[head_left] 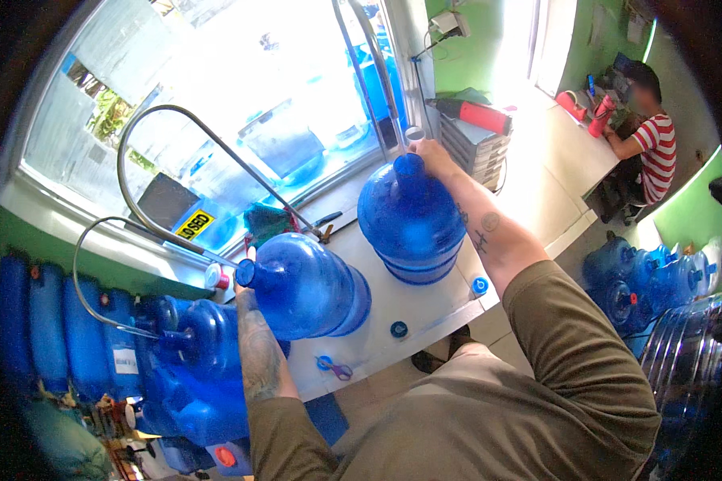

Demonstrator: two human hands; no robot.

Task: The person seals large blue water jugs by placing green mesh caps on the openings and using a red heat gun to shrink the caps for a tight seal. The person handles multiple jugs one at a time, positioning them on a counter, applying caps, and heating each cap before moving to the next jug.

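Observation:
A large blue water jug (pixel 309 284) leans on the counter with its neck toward the left. My left hand (pixel 244 280) is closed at that neck, its fingers partly hidden behind it. The end of a bent metal pipe (pixel 176 239) meets the jug's mouth. To the right, a second blue water jug (pixel 413 220) stands upright. Clear tubing (pixel 397 135) runs down to its mouth. Closed beside this jug's neck is my right hand (pixel 435 159), and a small white round piece (pixel 415 135) shows at its fingertips. Whether the fingers hold that piece is unclear.
Scissors (pixel 334 368) and a dark round cap (pixel 399 329) lie near the counter's front edge, with a blue cap (pixel 480 286) farther right. Several blue jugs crowd the lower left and right. A person in a striped shirt (pixel 656 156) sits at the far right.

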